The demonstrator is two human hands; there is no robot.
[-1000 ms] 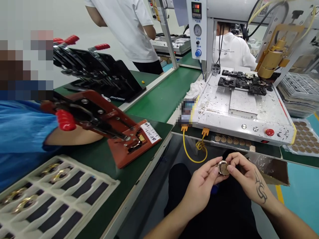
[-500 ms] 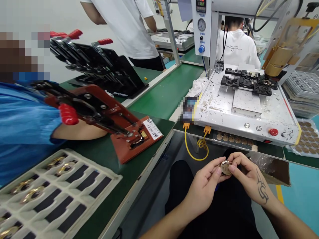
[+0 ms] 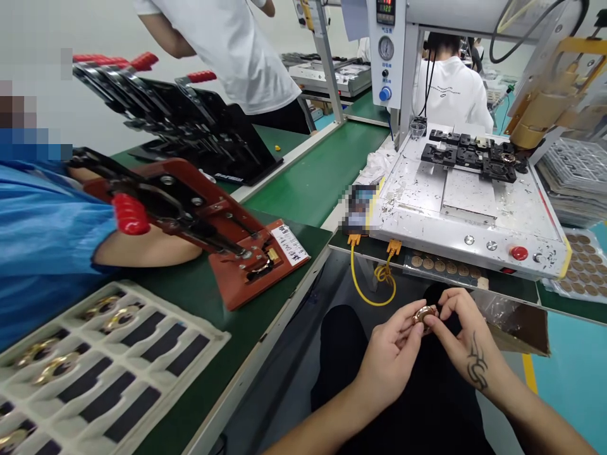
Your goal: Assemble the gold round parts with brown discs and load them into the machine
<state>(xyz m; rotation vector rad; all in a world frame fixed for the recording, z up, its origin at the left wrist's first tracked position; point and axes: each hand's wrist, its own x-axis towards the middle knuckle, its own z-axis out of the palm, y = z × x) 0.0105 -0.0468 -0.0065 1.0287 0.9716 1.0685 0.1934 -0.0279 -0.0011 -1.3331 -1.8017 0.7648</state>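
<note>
A round gold-coloured watch case (image 3: 425, 313) is held above my lap, its flat back tilted so that it shows at a slant. My left hand (image 3: 391, 351) grips it from the left between thumb and fingers. From the other side my right hand (image 3: 467, 332) pinches the rim, thumb laid on the back and index finger bent. The lower fingers of both hands partly hide the case. No other thing can be made out between the fingers.
At left, a compartment tray (image 3: 156, 360) bears several gold watch cases. Beyond it stands a brown toggle press (image 3: 237, 278), near a co-worker's blue sleeve (image 3: 52, 240). A white machine (image 3: 412, 218) with black fixtures is ahead; yellow cables (image 3: 356, 284) hang below. Round discs (image 3: 585, 259) lie right.
The watch case has tipped, its back now seen more edge-on. My right hand has shifted slightly left with its thumb on the case. A standing person in white has leaned left.
</note>
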